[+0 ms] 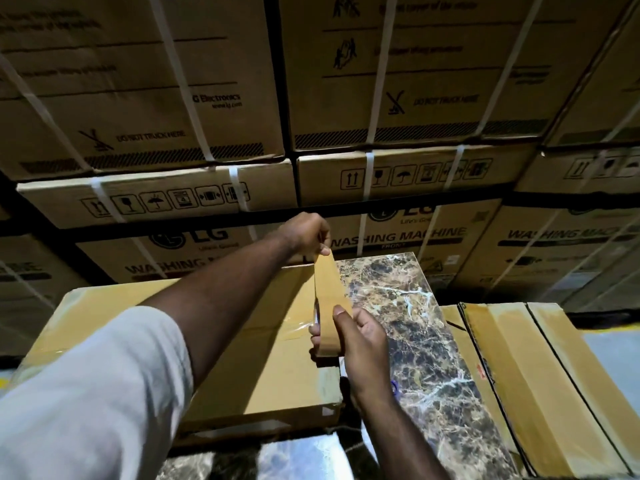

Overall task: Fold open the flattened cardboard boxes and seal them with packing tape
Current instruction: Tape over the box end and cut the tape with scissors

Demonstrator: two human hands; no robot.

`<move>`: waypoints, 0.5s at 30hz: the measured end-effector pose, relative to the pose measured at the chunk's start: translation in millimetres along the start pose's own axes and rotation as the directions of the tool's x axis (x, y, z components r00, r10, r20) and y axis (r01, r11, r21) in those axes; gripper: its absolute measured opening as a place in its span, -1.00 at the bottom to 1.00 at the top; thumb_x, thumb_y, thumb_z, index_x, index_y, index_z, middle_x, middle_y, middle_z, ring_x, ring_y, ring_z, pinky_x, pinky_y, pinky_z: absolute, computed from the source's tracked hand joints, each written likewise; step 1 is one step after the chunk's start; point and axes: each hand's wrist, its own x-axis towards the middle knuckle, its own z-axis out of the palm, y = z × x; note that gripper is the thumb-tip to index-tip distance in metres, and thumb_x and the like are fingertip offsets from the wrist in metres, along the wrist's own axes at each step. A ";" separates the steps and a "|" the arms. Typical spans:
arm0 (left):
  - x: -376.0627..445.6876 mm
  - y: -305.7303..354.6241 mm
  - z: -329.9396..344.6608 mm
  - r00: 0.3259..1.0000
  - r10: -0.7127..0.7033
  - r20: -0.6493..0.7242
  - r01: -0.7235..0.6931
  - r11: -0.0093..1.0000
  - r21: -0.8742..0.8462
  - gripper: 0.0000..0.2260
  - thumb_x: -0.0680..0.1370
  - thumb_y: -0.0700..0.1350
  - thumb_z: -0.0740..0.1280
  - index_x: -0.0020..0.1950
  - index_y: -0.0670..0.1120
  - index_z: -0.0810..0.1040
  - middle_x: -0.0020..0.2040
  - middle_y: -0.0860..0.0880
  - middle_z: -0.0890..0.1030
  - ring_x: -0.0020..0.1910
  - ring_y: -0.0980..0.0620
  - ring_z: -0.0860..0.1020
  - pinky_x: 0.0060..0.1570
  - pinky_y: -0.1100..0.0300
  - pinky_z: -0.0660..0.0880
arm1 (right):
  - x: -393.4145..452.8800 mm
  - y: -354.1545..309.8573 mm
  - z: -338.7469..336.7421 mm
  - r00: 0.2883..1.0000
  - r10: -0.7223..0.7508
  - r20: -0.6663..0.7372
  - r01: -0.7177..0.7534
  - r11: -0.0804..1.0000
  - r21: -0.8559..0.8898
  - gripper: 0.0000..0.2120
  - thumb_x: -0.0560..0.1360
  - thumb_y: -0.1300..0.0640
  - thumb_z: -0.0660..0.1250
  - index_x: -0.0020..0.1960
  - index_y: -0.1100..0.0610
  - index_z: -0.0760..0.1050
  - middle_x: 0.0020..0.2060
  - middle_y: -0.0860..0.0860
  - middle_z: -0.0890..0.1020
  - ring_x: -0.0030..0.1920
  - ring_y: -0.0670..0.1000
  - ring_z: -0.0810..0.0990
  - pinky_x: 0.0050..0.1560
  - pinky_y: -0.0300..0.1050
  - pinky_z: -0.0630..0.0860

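Note:
A brown cardboard box (263,372) lies on the marble-patterned table (426,341) in front of me, with a strip of clear tape across its top. My right hand (360,344) grips a roll of brown packing tape (327,336) over the box's right edge. My left hand (306,233) pinches the free end of the tape strip (327,278), pulled up and away from the roll. The strip hangs taut between both hands, above the box.
Taped cardboard boxes (530,375) lie at the right of the table. Tall stacks of strapped washing machine cartons (398,98) fill the wall behind. A white sleeve covers my left upper arm (86,393).

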 end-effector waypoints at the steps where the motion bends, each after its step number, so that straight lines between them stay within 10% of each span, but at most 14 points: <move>1: 5.8 -5.1 3.7 1.000 -0.018 0.020 0.018 1.000 0.005 -0.93 0.54 -0.13 0.49 -0.12 -0.03 0.65 -0.10 0.01 0.69 -0.06 0.06 0.66 0.09 -0.03 0.63 | 3.5 -3.1 -1.9 1.000 0.024 0.013 -0.024 1.000 0.015 -0.71 0.69 0.10 0.30 0.17 0.36 0.50 -0.17 0.29 0.74 -0.28 0.13 0.69 -0.07 0.22 0.58; 15: 43.8 -37.7 29.0 0.964 -0.158 0.213 0.157 0.987 0.023 -0.81 0.52 -0.37 0.41 -0.11 -0.09 0.73 -0.10 0.00 0.73 -0.21 0.13 0.61 -0.17 0.24 0.54 | 30.9 -13.4 -11.4 0.985 0.121 0.123 -0.119 0.993 -0.022 -0.69 0.67 0.03 0.33 0.21 0.29 0.53 -0.12 0.26 0.75 -0.21 0.15 0.71 0.05 0.29 0.61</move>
